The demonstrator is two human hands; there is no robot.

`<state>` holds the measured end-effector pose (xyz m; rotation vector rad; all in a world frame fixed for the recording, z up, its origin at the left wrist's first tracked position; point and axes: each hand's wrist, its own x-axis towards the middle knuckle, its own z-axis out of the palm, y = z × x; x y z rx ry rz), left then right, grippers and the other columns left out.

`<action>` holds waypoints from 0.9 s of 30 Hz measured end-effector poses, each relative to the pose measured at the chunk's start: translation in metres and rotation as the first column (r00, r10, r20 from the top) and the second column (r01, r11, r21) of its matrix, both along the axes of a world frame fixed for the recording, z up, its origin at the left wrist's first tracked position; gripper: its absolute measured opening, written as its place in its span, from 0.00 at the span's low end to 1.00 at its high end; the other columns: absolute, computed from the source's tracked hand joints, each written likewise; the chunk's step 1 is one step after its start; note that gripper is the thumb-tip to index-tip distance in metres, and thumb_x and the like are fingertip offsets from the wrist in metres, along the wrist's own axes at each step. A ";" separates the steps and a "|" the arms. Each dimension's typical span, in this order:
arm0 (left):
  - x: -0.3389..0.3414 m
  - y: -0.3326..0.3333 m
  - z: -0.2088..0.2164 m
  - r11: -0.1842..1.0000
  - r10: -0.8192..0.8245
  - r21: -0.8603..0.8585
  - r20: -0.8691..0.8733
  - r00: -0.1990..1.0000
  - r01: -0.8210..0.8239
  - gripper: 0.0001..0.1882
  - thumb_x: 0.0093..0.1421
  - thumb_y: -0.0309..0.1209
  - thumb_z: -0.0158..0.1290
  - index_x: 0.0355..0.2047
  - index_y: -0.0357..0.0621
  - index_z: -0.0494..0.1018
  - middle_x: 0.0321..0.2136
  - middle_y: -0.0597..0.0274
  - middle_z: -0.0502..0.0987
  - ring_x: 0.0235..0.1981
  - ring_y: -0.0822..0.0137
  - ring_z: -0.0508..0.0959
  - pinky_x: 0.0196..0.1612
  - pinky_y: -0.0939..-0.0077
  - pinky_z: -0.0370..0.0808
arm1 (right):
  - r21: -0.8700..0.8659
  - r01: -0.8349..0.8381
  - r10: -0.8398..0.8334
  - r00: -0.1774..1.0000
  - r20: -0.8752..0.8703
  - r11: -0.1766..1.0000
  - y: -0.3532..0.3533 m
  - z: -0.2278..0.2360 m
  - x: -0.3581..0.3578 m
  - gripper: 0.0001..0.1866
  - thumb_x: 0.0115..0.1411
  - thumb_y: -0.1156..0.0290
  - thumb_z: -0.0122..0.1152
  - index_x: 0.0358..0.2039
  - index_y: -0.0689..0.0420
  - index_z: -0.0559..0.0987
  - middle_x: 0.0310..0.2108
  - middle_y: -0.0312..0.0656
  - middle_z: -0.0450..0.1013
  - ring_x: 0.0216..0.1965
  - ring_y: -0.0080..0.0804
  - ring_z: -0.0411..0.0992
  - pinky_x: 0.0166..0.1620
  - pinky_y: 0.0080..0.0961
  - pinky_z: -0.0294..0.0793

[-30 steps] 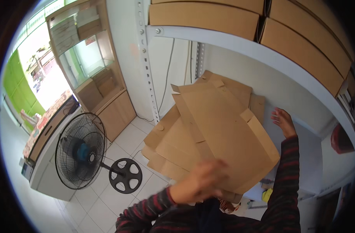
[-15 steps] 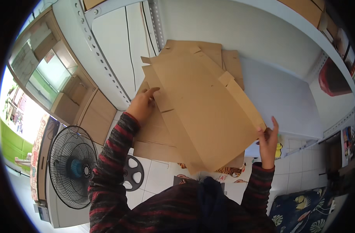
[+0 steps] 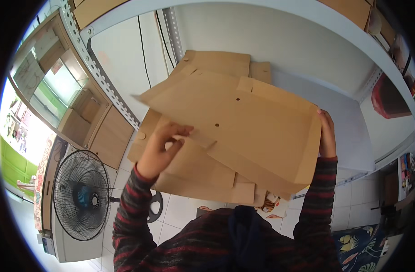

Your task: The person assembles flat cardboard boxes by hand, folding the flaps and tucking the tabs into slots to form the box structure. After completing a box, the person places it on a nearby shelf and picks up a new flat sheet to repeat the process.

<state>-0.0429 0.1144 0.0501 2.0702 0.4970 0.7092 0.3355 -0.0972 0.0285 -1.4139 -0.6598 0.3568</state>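
A brown cardboard box blank [image 3: 262, 122] lies slanted over a pile of other flat cardboard, its side flaps partly raised and two small dark holes in its middle. My right hand [image 3: 326, 133] holds its right-hand flap, fingertips at the top edge and the palm along the outer side. Close to the near-side tab, my left hand [image 3: 164, 147] has its thumb and fingers apart. Its fingertips are at the tab's end; whether they touch it I cannot tell. Beneath, the flat cardboard sheets [image 3: 196, 174] stick out toward me and at the back.
The pile rests on a pale grey shelf board [image 3: 343, 118] inside a metal rack with perforated posts [image 3: 173, 38]. A black standing fan [image 3: 82, 195] is at my left, beside a wooden cabinet [image 3: 110, 136]. Patterned dark blue cloth [image 3: 357, 245] lies at the lower right.
The box blank has been turned so its long side runs more left to right, and its flaps stand up more. My right hand moved up along with its end; my left hand came nearer.
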 end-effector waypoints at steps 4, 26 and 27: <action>0.005 -0.049 0.007 0.992 0.102 0.071 -0.011 0.995 -0.101 0.18 0.56 0.15 0.47 0.46 0.33 0.74 0.37 0.56 0.75 0.41 0.66 0.76 0.43 0.78 0.71 | -0.074 -0.196 0.198 0.980 0.013 0.978 0.036 0.008 0.044 0.20 0.63 0.55 0.56 0.39 0.62 0.75 0.33 0.34 0.71 0.36 0.21 0.68 0.41 0.19 0.67; 0.145 -0.090 0.011 0.770 -0.421 0.421 -0.229 0.878 0.479 0.21 0.55 0.33 0.59 0.47 0.34 0.70 0.39 0.49 0.73 0.39 0.49 0.76 0.42 0.60 0.74 | -0.071 -0.398 0.389 0.821 0.418 0.915 -0.067 -0.023 -0.028 0.08 0.46 0.79 0.65 0.26 0.61 0.75 0.28 0.41 0.71 0.29 0.29 0.69 0.34 0.23 0.67; 0.159 -0.092 0.007 0.744 -0.443 0.446 -0.230 0.867 0.498 0.21 0.55 0.34 0.59 0.46 0.35 0.70 0.38 0.50 0.73 0.38 0.49 0.77 0.41 0.60 0.74 | -0.121 -0.360 0.371 0.786 0.494 0.925 -0.070 -0.020 -0.040 0.09 0.44 0.80 0.67 0.26 0.60 0.75 0.28 0.42 0.71 0.29 0.32 0.70 0.34 0.26 0.69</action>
